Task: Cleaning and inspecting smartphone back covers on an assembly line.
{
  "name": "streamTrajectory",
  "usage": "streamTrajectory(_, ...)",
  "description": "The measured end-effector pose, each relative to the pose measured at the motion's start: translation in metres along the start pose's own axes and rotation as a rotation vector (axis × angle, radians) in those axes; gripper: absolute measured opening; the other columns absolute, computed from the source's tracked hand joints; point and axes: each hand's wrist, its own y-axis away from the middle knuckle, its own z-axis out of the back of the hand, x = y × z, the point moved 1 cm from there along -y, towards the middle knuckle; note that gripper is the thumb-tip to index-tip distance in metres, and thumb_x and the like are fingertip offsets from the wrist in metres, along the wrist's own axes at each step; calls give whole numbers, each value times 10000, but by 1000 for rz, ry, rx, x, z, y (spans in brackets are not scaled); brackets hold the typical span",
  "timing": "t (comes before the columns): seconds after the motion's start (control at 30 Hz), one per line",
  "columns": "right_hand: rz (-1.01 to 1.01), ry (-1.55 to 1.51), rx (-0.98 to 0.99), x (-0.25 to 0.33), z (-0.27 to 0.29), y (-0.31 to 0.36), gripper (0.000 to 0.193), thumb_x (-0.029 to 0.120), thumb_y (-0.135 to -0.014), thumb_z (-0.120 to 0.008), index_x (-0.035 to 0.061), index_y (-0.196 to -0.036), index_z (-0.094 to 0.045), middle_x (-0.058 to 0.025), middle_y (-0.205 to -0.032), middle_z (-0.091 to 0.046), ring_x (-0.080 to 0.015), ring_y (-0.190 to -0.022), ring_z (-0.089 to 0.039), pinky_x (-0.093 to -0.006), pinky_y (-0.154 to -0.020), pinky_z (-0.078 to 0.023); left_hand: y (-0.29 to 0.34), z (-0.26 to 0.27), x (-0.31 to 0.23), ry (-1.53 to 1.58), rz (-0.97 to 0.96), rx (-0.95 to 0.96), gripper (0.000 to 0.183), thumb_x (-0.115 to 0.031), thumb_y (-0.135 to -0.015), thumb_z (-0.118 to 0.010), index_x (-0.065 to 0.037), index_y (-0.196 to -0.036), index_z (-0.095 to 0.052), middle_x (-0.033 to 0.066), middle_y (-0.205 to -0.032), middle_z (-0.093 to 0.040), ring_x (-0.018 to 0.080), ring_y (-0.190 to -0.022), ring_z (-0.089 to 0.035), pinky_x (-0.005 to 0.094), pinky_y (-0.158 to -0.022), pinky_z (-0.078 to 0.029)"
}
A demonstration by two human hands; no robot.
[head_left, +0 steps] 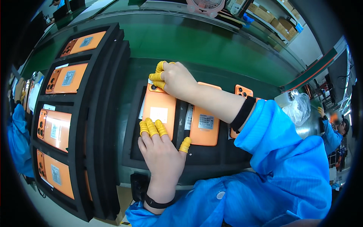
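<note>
Both hands on one orange phone [159, 108], lying back-up in the left slot of a black foam tray [130, 151] on the green desk [211, 41]. Left hand [160, 149] lies flat, fingers loosely apart, its yellow finger cots [151, 126] pressing the phone's near edge; thumb out to the side on the foam divider, nothing clamped. Right hand [174, 79] is curled over the far end by the camera cluster, cotted fingertips bunched together on the top edge; cannot tell whether it truly pinches the phone or just steadies it. Phone's long axis runs away from the person, camera end far, white label patch toward the near half. Progress, judged: the phone looks about seated in its slot, a second orange phone [205, 123] is already down beside it, a third phone [243, 91] shows behind the right forearm, mostly hidden. The tall black rack [100, 125] at left holds four more orange phones [55, 128], back-up, long axes crosswise. A clear plastic bag [298, 108] sits at right.
</note>
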Motion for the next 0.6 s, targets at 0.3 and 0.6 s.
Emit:
streamTrajectory(0.3, 145, -150, -14, -7, 7, 16, 174, 162, -694, -641, 96, -851, -680, -74, -796, -572, -230, -687, -538, -330, -632, -434, -2, 2, -1, -5, -3, 37, 711, -440, -712, -627, 122, -1113, -460, 271, -1094, -460, 407, -1089, -372, 464, -936, -275)
streamTrajectory(0.6, -91, -119, 173, -21, 108, 57, 154, 180, -732, -618, 104, -854, -673, -67, -820, -568, -219, -782, -558, -331, -677, -450, -1, 0, 1, -5, -32, -74, 619, -387, -742, -615, 109, -1078, -460, 267, -1030, -455, 424, -1073, -363, 476, -914, -295)
